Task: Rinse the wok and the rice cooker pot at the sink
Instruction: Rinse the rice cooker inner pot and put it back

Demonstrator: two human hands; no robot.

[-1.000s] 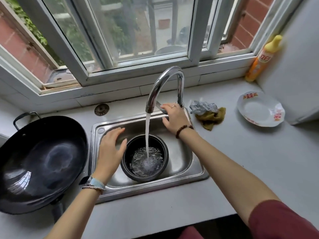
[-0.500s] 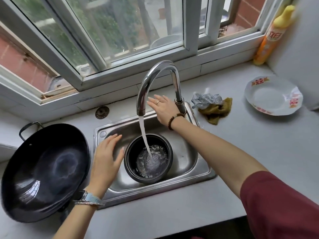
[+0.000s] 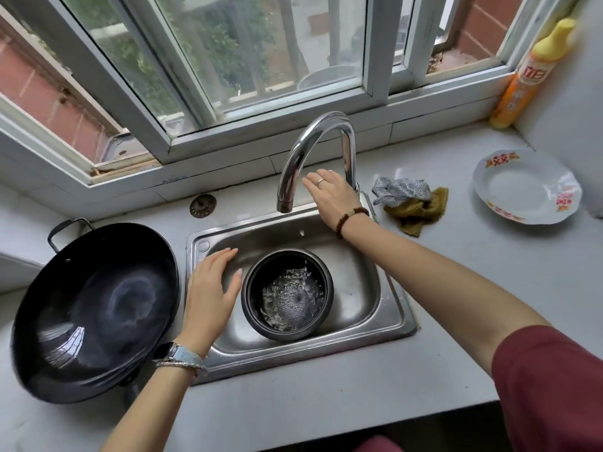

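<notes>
Seen from the head camera, the rice cooker pot [image 3: 254,300] stood upright in the steel sink [image 3: 359,288], left of the basin's middle, with shallow bubbly water over its bottom. The left hand [image 3: 210,288] hovered palm down over the sink's left side, fingers straight and loosely spread, holding nothing; its thumb tip lay just beside the pot's rim, though I could not tell if it touched. The right hand [image 3: 332,197] reached to the foot of the curved faucet [image 3: 313,138], fingers extended and relaxed, gripping nothing; whether it touched the tap was unclear. The black wok [image 3: 98,308] sat on the countertop [image 3: 473,243] left of the sink, its rim close against the sink's edge. Right of the faucet lay a silvery scrub cloth [image 3: 399,189] touching an olive rag [image 3: 421,212]; farther right sat a white plate [image 3: 522,187], and a yellow bottle [image 3: 528,76] stood in the corner.
</notes>
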